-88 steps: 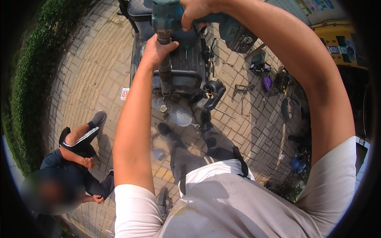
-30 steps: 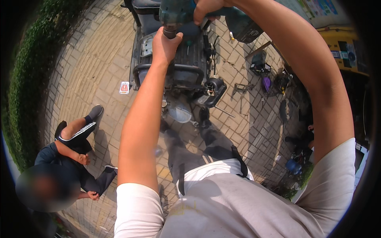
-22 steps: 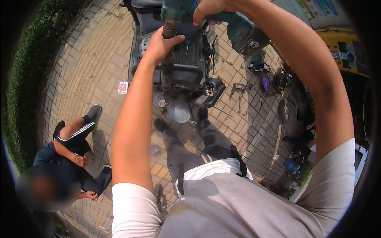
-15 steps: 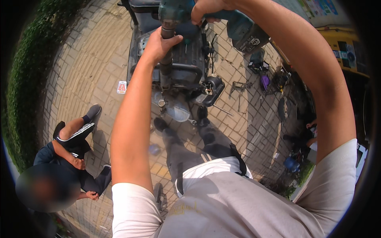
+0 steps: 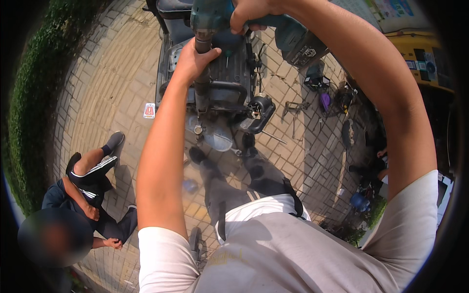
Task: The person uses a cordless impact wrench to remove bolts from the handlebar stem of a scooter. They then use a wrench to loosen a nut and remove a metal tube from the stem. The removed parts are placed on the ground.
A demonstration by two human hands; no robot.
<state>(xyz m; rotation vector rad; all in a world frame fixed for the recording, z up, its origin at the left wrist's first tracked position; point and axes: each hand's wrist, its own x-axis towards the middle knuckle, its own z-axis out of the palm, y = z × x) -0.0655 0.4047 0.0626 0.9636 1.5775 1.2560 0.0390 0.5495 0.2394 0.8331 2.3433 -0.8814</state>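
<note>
My left hand [image 5: 193,63] wraps around the dark cylindrical shaft [image 5: 202,80] under a teal cordless power tool [image 5: 207,14], thumb out to the right. My right hand [image 5: 249,14] grips that tool's handle at the top of the view; its dark battery pack [image 5: 305,51] hangs to the right. The shaft stands over the front bar [image 5: 229,85] of a dark vehicle frame with a ribbed deck [image 5: 237,63], its lower end above a small metal fitting [image 5: 198,130]; whether they touch I cannot tell. A black housing with exposed insides [image 5: 259,105] sits right of the shaft.
A person [image 5: 78,205] in dark clothes sits at lower left, near a hedge [image 5: 27,97]. A card [image 5: 149,110] lies on brick paving [image 5: 97,88]. Metal parts [image 5: 293,110], a purple item [image 5: 325,101], a yellow object [image 5: 410,46] and a partly hidden person [image 5: 381,166] are at right.
Both hands have stayed on the tool. Since half a second ago they and the tool have shifted slightly left and down. The seated person's arm has moved slightly downward in view.
</note>
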